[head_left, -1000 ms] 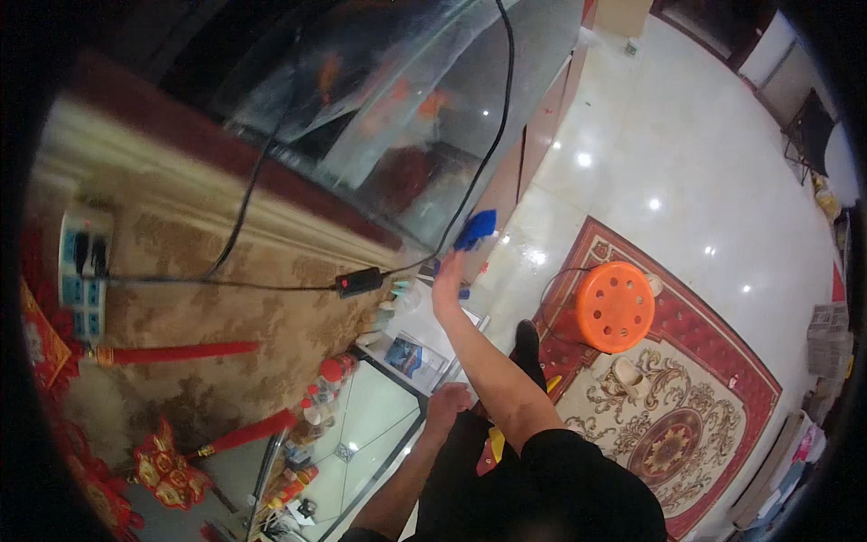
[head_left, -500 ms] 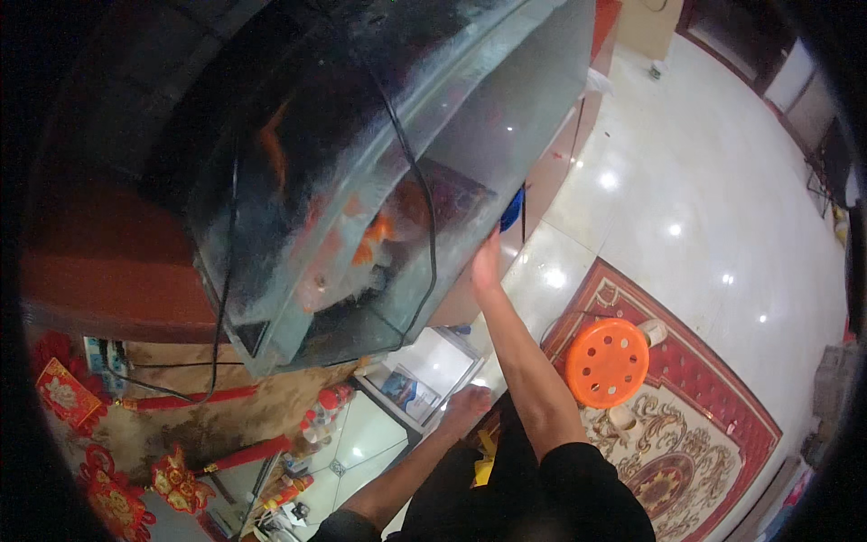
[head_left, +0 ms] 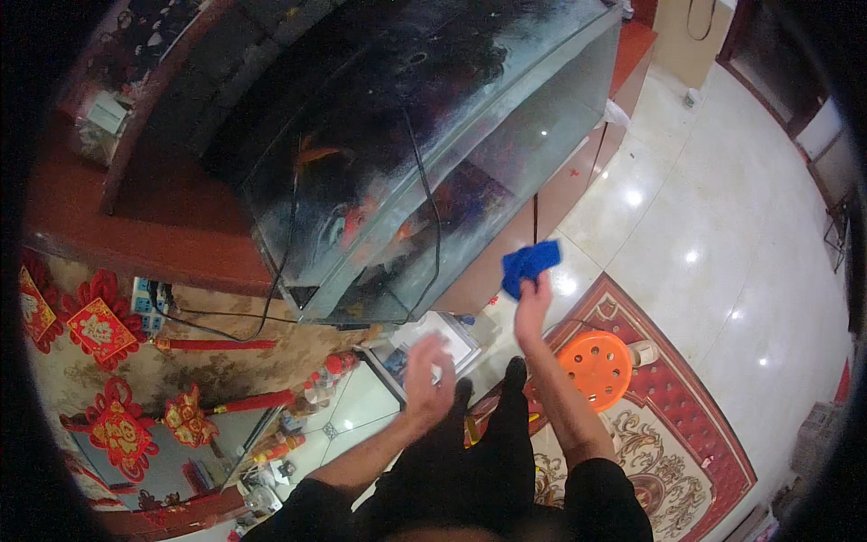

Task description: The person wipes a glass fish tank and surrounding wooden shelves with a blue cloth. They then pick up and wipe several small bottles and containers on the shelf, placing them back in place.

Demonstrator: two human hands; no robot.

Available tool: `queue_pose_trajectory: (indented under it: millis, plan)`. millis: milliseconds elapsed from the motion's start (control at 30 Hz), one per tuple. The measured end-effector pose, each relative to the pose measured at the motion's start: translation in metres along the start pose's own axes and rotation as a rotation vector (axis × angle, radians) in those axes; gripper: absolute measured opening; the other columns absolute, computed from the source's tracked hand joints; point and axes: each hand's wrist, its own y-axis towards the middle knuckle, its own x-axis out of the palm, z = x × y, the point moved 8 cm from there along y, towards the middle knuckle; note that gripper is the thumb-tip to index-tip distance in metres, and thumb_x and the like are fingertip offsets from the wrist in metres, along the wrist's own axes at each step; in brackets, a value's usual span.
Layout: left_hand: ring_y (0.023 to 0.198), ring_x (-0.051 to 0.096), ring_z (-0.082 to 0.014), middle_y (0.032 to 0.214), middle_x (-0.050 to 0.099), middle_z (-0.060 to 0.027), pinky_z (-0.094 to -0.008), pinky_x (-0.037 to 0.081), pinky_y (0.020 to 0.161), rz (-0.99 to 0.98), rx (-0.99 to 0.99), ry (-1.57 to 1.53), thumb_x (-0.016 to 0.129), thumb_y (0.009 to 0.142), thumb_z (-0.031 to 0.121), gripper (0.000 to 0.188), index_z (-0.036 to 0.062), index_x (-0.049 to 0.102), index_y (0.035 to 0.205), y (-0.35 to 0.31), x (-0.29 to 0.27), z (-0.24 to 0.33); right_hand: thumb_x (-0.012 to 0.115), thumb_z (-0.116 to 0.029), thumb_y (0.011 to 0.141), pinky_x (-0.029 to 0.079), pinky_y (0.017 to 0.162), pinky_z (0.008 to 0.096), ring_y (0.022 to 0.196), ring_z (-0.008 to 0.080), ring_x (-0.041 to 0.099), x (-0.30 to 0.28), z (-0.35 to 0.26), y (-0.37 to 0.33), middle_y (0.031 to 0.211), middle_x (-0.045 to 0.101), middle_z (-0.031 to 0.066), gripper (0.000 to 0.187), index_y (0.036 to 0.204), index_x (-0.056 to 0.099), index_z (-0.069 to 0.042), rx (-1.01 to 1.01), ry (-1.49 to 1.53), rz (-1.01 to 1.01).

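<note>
A black cable (head_left: 439, 221) crosses the fish tank (head_left: 551, 117) on the cabinet (head_left: 578, 181); an orange stool (head_left: 592, 354) stands at the rug's (head_left: 709, 420) left edge. The person's right hand (head_left: 535, 305), outstretched, grips a blue cloth (head_left: 535, 262) beside the cabinet's front; the blurred left hand (head_left: 429, 372) hangs apart, fingers loosely parted.

Right: round orange stool (head_left: 593, 369), holes through its seat, on a red-bordered patterned rug (head_left: 691, 406). Pale object (head_left: 644, 352) just right of the stool, probably a slipper. Glossy pale floor (head_left: 668, 226) beyond; tan box-shaped piece (head_left: 686, 41) far right. Left: mottled brown wall (head_left: 230, 366), red hangings (head_left: 101, 330), socket strip (head_left: 149, 305) with black plugs. Nearer, pale-topped table (head_left: 359, 397), red-lidded jars (head_left: 339, 363) along its left edge.
</note>
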Motion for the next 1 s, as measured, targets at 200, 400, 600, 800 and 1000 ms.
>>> queue_pose_trajectory:
  millis: [200, 400, 600, 800, 1000]
  plan:
    - [0.081, 0.064, -0.0207, 0.126, 0.059, -0.0181, -0.0337, 0.051, 0.082, -0.064, -0.506, -0.319, 0.060, 0.089, 0.004, 0.055, -0.0016, 0.042, 0.141, 0.063, 0.005, -0.028, 0.053, -0.018, 0.097, 0.030, 0.113, 0.0385, 0.134, 0.0320, 0.043, 0.060, -0.086, 0.081, 0.144, 0.045, 0.0218, 0.052, 0.142, 0.041, 0.004, -0.301, -0.238, -0.013]
    - [0.068, 0.068, -0.0304, 0.084, 0.070, -0.0175, -0.0373, 0.053, 0.066, -0.422, -0.395, 0.058, 0.062, 0.093, 0.017, 0.032, 0.0043, 0.061, 0.122, 0.078, -0.009, 0.001, 0.046, -0.028, 0.102, 0.023, 0.117, 0.0421, 0.140, 0.0354, 0.032, 0.146, -0.044, -0.059, 0.151, 0.033, 0.0248, 0.058, 0.147, 0.031, 0.005, -0.494, -1.013, -0.313]
    - [0.064, 0.069, -0.0282, 0.073, 0.067, -0.0165, -0.0365, 0.052, 0.057, -0.312, -0.131, 0.141, 0.064, 0.092, 0.016, 0.016, 0.0049, 0.069, 0.102, 0.071, -0.100, 0.051, 0.044, -0.026, 0.103, 0.031, 0.111, 0.0426, 0.133, 0.0391, 0.040, 0.190, -0.044, -0.188, 0.150, 0.033, 0.0283, 0.052, 0.144, 0.035, 0.003, -0.726, -0.646, -0.401]
    - [0.054, 0.061, -0.0229, 0.065, 0.062, -0.0107, -0.0332, 0.049, 0.055, -0.104, -0.121, -0.056, 0.066, 0.086, 0.011, 0.018, 0.0053, 0.070, 0.103, 0.079, -0.160, 0.052, 0.042, -0.025, 0.103, 0.038, 0.106, 0.0432, 0.125, 0.0428, 0.048, 0.195, -0.119, -0.060, 0.150, 0.032, 0.0317, 0.047, 0.142, 0.040, 0.002, -0.824, -0.571, -0.079]
    - [0.068, 0.061, -0.0073, 0.081, 0.064, -0.0020, -0.0233, 0.051, 0.060, -0.018, -0.445, -0.614, 0.055, 0.096, 0.004, 0.024, 0.0016, 0.063, 0.119, 0.074, -0.187, 0.024, 0.045, -0.024, 0.102, 0.037, 0.107, 0.0431, 0.124, 0.0426, 0.049, 0.137, -0.223, 0.057, 0.139, 0.050, 0.0253, 0.035, 0.125, 0.057, -0.001, -0.320, -0.235, 0.092]
